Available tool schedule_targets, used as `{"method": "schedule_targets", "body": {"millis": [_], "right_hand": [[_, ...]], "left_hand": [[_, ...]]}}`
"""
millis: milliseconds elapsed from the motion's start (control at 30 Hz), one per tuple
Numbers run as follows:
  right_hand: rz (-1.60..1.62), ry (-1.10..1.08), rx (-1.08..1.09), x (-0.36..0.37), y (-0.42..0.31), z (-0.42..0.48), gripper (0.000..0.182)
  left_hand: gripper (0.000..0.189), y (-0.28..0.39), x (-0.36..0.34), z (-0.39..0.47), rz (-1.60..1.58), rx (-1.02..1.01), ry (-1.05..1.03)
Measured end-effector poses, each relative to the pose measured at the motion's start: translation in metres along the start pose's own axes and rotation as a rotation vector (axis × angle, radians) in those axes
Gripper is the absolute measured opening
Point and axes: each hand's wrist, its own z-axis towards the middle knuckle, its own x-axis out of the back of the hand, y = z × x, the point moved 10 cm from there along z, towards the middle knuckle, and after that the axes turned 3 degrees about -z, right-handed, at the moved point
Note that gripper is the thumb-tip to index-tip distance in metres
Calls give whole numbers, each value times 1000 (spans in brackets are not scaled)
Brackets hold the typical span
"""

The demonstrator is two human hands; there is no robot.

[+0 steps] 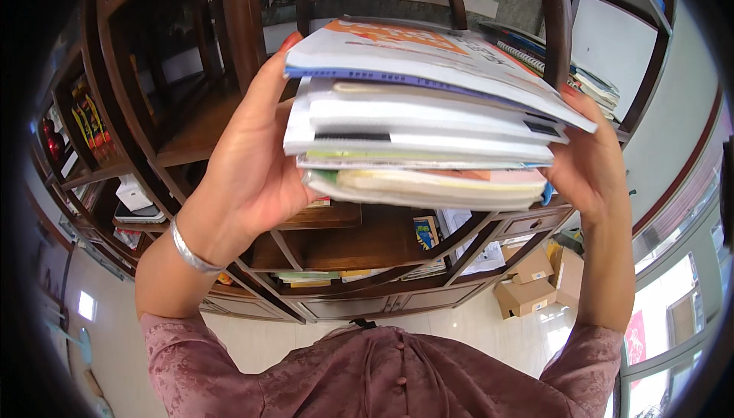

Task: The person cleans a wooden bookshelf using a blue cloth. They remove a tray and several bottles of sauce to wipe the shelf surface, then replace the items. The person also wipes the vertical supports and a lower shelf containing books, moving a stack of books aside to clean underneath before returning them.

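A thick stack of books and papers is held up in front of the dark wooden shelving unit. My left hand grips its left end, the thumb at the top book's corner. Around that wrist is a silver bracelet. The stack's right end is in my right hand, with the thumb on the top book's edge. That top book has a white and orange cover and a blue-violet spine. Below it lie thick white volumes and, lowest, worn books with yellowish pages. Most fingers are hidden behind the stack.
Spiral-bound and other books stand in the upper right compartments. Lower shelves hold a small blue and yellow packet and more books. A white box sits at the left. Cardboard boxes are on the floor at the right.
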Motion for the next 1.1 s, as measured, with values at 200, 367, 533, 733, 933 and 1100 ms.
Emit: {"method": "schedule_targets", "body": {"millis": [200,367,533,733,933,1100], "right_hand": [[31,-59,-16,-5,3,-17,51],[39,-196,-151,-13,9,-13,59],[82,-314,-252,-19,23,-17,66],[222,-285,-194,-20,35,-16,60],[181,-221,-127,-8,49,-34,56],[146,-233,-50,3,67,-79,66]], "left_hand": [[77,-4,5,-12,11,0,-19],[75,9,12,2,145,3,57],[69,18,8,16,258,94,-7],[57,17,12,14,304,81,71],[52,6,10,-13,344,-53,127],[57,-18,8,-55,355,-101,112]]}}
